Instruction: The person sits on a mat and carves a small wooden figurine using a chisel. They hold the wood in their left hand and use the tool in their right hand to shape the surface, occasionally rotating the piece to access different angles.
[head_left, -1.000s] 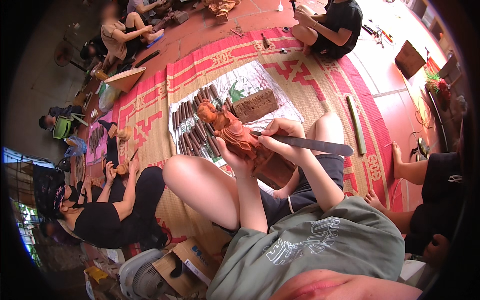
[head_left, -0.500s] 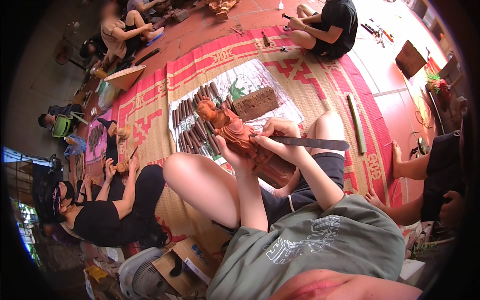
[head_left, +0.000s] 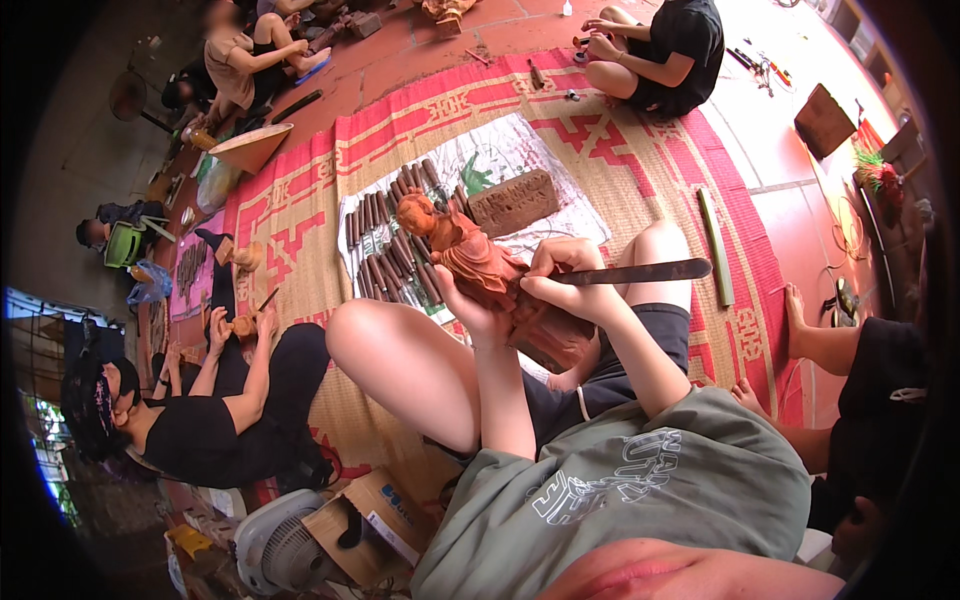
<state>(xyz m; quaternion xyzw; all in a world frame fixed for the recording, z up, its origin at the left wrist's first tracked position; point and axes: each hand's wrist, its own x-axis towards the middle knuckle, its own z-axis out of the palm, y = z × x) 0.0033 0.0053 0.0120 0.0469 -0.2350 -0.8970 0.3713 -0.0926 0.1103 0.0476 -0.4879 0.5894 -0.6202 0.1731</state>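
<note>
At the centre, a reddish carved figure (head_left: 472, 262), head between ten and eleven o'clock. At six, left hand (head_left: 480, 317) with fingers clasped on its side; near four, right hand (head_left: 575, 296) with fingers clamped on a dark flat tool (head_left: 650, 272), free end toward three. Apparently working the surface, calling next for a steady left hold and light strokes. Outward: slim brown rods (head_left: 396, 262) at nine, brown block (head_left: 513, 203) at one.

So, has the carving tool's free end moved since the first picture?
Yes: the carving tool has swung its free end upward in view, judged against the green strip.
</note>
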